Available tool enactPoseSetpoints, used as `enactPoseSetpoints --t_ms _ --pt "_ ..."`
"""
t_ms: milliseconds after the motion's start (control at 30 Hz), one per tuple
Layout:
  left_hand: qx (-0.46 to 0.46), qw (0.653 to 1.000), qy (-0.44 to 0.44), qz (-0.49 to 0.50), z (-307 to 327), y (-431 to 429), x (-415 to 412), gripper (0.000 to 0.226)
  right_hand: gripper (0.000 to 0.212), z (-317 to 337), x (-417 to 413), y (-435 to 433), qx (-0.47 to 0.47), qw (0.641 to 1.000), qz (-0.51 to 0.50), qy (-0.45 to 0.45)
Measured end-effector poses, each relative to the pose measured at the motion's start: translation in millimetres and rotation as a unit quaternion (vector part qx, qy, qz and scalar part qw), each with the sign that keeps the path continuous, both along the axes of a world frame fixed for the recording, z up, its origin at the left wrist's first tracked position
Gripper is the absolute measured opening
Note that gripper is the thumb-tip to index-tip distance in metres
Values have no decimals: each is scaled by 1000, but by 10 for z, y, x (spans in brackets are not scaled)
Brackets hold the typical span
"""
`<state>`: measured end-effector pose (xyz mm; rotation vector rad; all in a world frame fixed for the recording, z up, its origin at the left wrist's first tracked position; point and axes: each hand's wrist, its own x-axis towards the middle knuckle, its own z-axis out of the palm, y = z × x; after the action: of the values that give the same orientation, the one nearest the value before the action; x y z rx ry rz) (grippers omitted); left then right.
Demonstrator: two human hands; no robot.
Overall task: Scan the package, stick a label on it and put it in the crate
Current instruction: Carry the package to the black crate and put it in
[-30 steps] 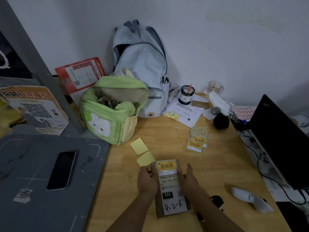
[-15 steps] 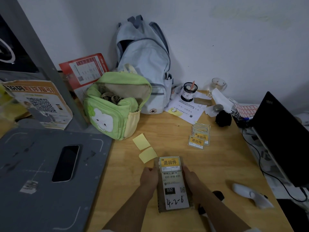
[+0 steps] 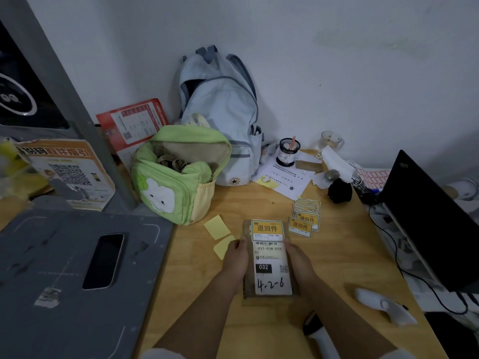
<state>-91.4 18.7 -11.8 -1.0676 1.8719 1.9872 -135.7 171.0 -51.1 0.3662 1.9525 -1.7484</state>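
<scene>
A flat brown package (image 3: 268, 260) lies on the wooden table (image 3: 337, 255) in front of me. It carries a white shipping label with "4-2-6" handwritten on it and a yellow label (image 3: 267, 229) at its far end. My left hand (image 3: 236, 259) grips its left edge and my right hand (image 3: 298, 257) grips its right edge. A stack of spare yellow labels (image 3: 304, 218) lies just beyond to the right. The white handheld scanner (image 3: 383, 305) rests on the table at the right. No crate is visible.
A green bag (image 3: 178, 174) and a pale blue backpack (image 3: 223, 110) stand at the back. Two yellow sticky notes (image 3: 217, 226) lie left of the package. A grey platform (image 3: 64, 268) with a phone (image 3: 105, 260) is at left; a dark laptop (image 3: 430, 216) at right.
Both hands have stayed on the package's sides. The package has barely shifted on the table. The camera has tilted slightly.
</scene>
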Motion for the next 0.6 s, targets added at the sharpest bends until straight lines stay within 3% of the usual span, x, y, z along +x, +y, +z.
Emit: enactPoseSetpoints --t_ms 133,267,433,600 --pt "23 1000 13 1 304 60 -45 35 46 313 -86 95 -47 999 -24 -5" --pt "21 998 37 -39 628 172 -216 48 41 739 -161 263 -80 996 -43 25" --pt "91 987 93 -89 1025 375 -480 60 33 1411 -50 462 -138 984 -72 87" --pt "84 971 140 -172 1755 641 -350 52 44 1814 91 723 -140 974 -138 108"
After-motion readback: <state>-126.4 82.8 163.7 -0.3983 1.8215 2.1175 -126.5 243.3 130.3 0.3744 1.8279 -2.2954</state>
